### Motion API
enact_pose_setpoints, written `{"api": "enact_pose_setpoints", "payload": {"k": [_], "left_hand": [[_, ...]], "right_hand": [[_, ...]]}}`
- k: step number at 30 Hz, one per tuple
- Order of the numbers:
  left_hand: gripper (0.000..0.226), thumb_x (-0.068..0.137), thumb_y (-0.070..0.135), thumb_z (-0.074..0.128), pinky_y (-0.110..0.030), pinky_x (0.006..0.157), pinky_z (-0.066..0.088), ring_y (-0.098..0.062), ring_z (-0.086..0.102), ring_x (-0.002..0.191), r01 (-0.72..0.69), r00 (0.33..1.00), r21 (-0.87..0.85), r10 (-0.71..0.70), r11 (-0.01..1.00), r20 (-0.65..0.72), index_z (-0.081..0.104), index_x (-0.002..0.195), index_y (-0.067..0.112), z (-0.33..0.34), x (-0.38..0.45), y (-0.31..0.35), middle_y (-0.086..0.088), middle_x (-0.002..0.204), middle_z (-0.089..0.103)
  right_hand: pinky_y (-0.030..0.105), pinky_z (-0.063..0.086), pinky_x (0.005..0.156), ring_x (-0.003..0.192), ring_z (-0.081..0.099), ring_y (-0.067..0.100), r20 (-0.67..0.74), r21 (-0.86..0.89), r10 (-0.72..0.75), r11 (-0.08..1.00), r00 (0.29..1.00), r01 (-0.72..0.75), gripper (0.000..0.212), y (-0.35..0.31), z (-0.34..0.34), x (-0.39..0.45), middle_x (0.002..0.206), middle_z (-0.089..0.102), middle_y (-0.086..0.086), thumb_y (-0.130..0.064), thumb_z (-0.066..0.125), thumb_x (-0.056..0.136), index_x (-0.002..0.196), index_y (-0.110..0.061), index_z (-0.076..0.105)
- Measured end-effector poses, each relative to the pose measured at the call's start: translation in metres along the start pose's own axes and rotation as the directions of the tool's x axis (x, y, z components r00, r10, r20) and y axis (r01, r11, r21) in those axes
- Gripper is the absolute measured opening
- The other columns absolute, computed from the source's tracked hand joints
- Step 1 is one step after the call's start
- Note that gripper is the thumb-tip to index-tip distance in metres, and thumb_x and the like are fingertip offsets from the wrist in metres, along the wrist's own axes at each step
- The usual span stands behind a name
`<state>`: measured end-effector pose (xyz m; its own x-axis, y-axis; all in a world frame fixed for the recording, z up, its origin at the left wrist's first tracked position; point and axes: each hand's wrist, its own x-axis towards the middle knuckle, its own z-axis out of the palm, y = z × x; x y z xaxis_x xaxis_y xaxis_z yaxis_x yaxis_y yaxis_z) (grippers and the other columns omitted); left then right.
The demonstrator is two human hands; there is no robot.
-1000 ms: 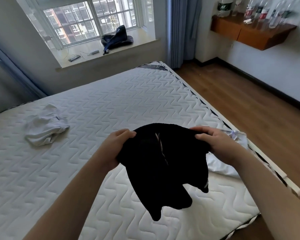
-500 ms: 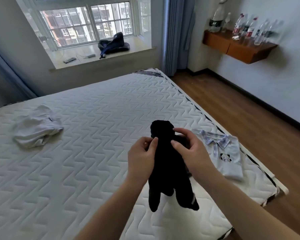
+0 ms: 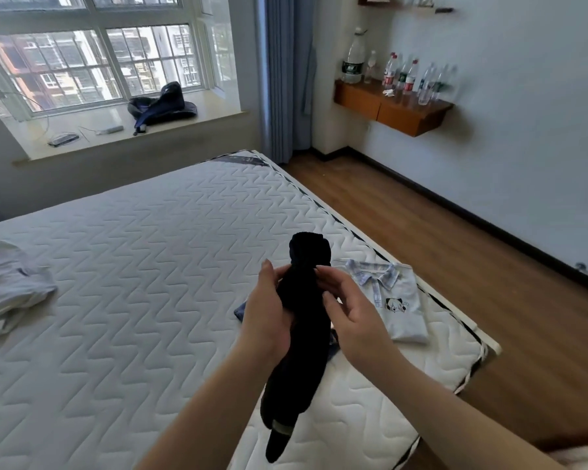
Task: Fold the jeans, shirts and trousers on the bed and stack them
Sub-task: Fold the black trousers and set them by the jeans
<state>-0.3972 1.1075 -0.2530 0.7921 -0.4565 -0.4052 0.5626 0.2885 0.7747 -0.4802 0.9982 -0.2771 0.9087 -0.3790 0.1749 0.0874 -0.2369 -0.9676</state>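
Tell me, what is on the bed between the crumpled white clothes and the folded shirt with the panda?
In the head view, bare mattress, then both hands gripping a black garment held above it.

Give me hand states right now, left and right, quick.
Left hand: grips the black garment, held up above the bed.
Right hand: fingers curled onto the same garment from the other side, holding it.

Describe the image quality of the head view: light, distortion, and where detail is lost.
Head view: daylight from the window lights the mattress evenly; wide-angle distortion bends the window frame and the wall edges; the black garment, held by the left hand and right hand, reads as a near-featureless dark mass; the bottles on the shelf look soft.
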Motion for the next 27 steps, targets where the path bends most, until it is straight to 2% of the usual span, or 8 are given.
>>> {"api": "enact_pose_setpoints", "payload": {"k": [3, 8, 10, 12, 15, 19, 23, 27], "left_hand": [[0.056, 0.105, 0.044, 0.024, -0.027, 0.062, 0.059, -0.024, 0.073, 0.093, 0.018, 0.995, -0.02, -0.016, 1.0, 0.1, 0.062, 0.12, 0.007, 0.008, 0.015, -0.001, -0.018, 0.105, 0.073], [0.039, 0.101, 0.014, 0.033, -0.031, 0.089, 0.056, -0.029, 0.064, 0.114, -0.001, 0.959, 0.081, -0.022, 0.997, 0.283, 0.063, 0.125, 0.006, 0.04, 0.04, -0.016, -0.023, 0.121, 0.065], [0.04, 0.096, 0.006, 0.037, -0.029, 0.085, 0.057, -0.025, 0.065, 0.112, -0.016, 0.939, 0.093, -0.017, 0.996, 0.343, 0.058, 0.129, 0.012, 0.055, 0.052, -0.027, -0.018, 0.12, 0.068], [0.041, 0.095, 0.004, 0.043, -0.029, 0.084, 0.057, -0.025, 0.066, 0.111, -0.059, 0.949, 0.142, 0.012, 0.988, 0.314, 0.059, 0.129, 0.02, 0.074, 0.065, -0.036, -0.014, 0.118, 0.069], [0.036, 0.094, 0.013, 0.049, -0.033, 0.086, 0.057, -0.024, 0.067, 0.109, -0.122, 0.976, 0.235, 0.074, 0.964, 0.203, 0.067, 0.117, 0.034, 0.105, 0.084, -0.05, -0.009, 0.115, 0.071], [0.03, 0.089, 0.026, 0.054, -0.032, 0.084, 0.055, -0.022, 0.067, 0.109, -0.186, 0.981, 0.274, 0.164, 0.944, 0.102, 0.068, 0.113, 0.037, 0.144, 0.113, -0.061, -0.005, 0.113, 0.072], [0.043, 0.082, 0.042, 0.058, -0.043, 0.102, 0.046, -0.021, 0.062, 0.119, -0.22, 0.975, 0.29, 0.205, 0.931, 0.081, 0.062, 0.124, 0.034, 0.171, 0.133, -0.075, -0.004, 0.122, 0.068], [0.06, 0.083, 0.069, 0.055, -0.049, 0.107, 0.041, -0.019, 0.058, 0.124, -0.203, 0.979, 0.334, 0.2, 0.921, 0.042, 0.058, 0.13, 0.032, 0.195, 0.145, -0.079, -0.002, 0.128, 0.065]], "right_hand": [[0.028, 0.045, 0.104, 0.121, 0.057, 0.006, -0.017, -0.105, -0.059, 0.993, 0.998, 0.057, 0.038, 0.003, -0.017, 0.01, 0.124, 0.064, -0.016, -0.005, 0.051, 0.099, 0.13, -0.024, 0.058], [0.031, 0.053, 0.091, 0.106, 0.063, 0.007, -0.149, -0.212, -0.111, 0.974, 0.983, 0.079, 0.03, 0.019, -0.053, 0.038, 0.112, 0.062, -0.012, -0.027, 0.069, 0.089, 0.114, -0.037, 0.057], [0.031, 0.053, 0.089, 0.102, 0.064, 0.005, -0.204, -0.218, -0.108, 0.974, 0.973, 0.062, 0.029, 0.028, -0.071, 0.052, 0.108, 0.064, -0.014, -0.027, 0.068, 0.088, 0.108, -0.044, 0.055], [0.033, 0.054, 0.09, 0.101, 0.064, 0.004, -0.208, -0.195, -0.091, 0.98, 0.974, 0.049, 0.025, 0.039, -0.093, 0.066, 0.106, 0.066, -0.015, -0.03, 0.065, 0.087, 0.107, -0.044, 0.057], [0.037, 0.055, 0.089, 0.099, 0.066, 0.007, -0.199, -0.135, -0.053, 0.991, 0.979, 0.026, 0.022, 0.055, -0.13, 0.085, 0.103, 0.068, -0.015, -0.033, 0.064, 0.086, 0.108, -0.033, 0.063], [0.034, 0.057, 0.083, 0.096, 0.068, 0.011, -0.178, -0.109, -0.094, 0.991, 0.98, 0.075, 0.021, 0.069, -0.169, 0.106, 0.099, 0.067, -0.016, -0.039, 0.062, 0.085, 0.106, -0.038, 0.062], [0.032, 0.055, 0.082, 0.096, 0.067, 0.012, -0.101, -0.13, -0.131, 0.985, 0.986, 0.117, 0.021, 0.076, -0.195, 0.127, 0.1, 0.067, -0.017, -0.03, 0.063, 0.088, 0.107, -0.038, 0.061], [0.025, 0.049, 0.095, 0.112, 0.061, 0.007, 0.029, -0.129, -0.155, 0.979, 0.987, 0.158, 0.031, 0.08, -0.214, 0.141, 0.113, 0.065, -0.018, -0.008, 0.056, 0.097, 0.121, -0.026, 0.063]]}}
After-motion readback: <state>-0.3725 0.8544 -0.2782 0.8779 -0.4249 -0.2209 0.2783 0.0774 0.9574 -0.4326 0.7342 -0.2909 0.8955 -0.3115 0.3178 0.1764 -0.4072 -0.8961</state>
